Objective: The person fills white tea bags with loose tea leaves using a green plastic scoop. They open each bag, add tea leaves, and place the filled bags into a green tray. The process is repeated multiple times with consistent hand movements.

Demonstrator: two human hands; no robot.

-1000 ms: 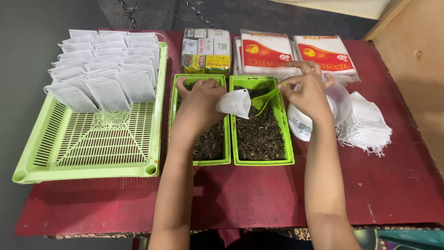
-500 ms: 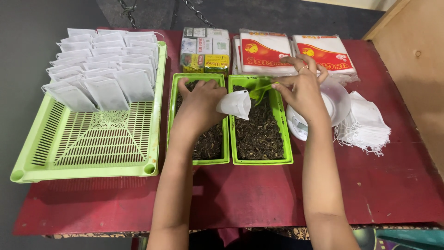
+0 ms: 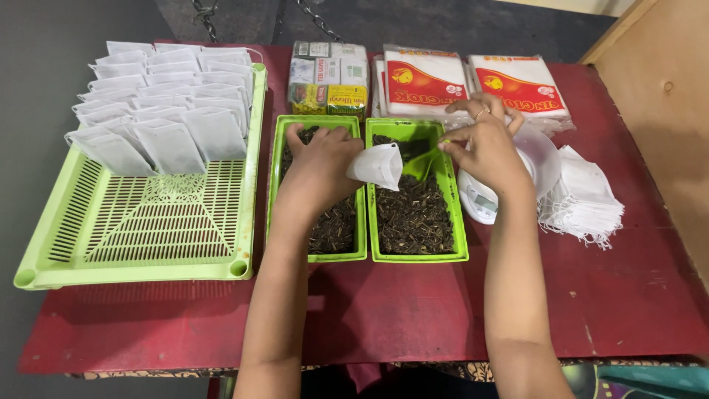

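My left hand pinches a white filter bag above the seam between the two green trays of loose tea. My right hand grips a green scoop (its bowl is mostly hidden) at the bag's mouth; it has drifted slightly lower than half a second ago.

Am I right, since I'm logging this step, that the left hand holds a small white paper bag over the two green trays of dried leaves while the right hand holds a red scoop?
Not quite. The head view shows the scoop in the right hand is green, not red. The rest stands: the left hand holds a small white paper bag over the two green trays of dried leaves.
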